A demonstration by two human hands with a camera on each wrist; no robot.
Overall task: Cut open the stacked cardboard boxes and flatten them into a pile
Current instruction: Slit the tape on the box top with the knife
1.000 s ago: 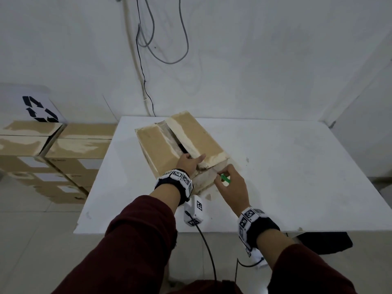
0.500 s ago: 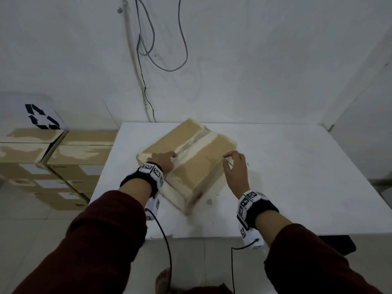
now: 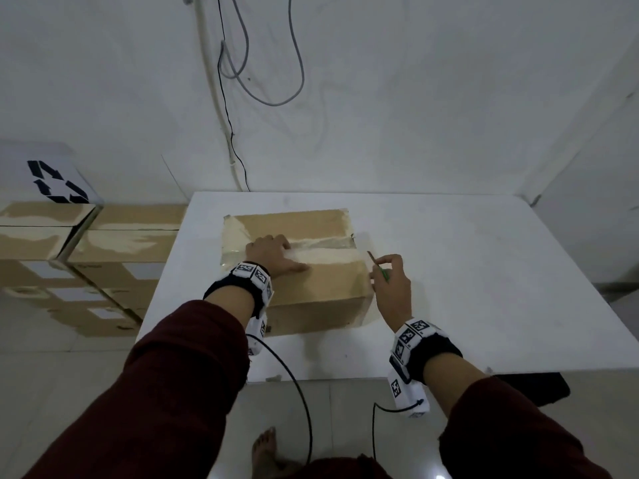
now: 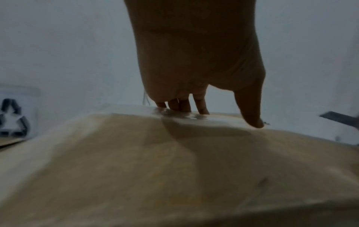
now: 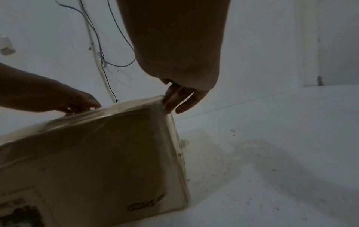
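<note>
A brown cardboard box lies on the white table, with a taped seam running left to right across its top. My left hand rests flat on that top near the seam, its fingertips pressing the tape. My right hand is at the box's right end and pinches a small green-handled cutter, whose blade points up and left towards the seam's end. In the right wrist view its fingers touch the box's upper right corner.
Several taped cardboard boxes are stacked on the floor left of the table, beside a white bin with a recycling mark. Cables hang on the wall behind. A black object lies under the table's right front edge.
The box has been turned over and swung square to the table edge, taped seam up. My left hand moved onto its top; my right hand with the cutter moved to its right end.
</note>
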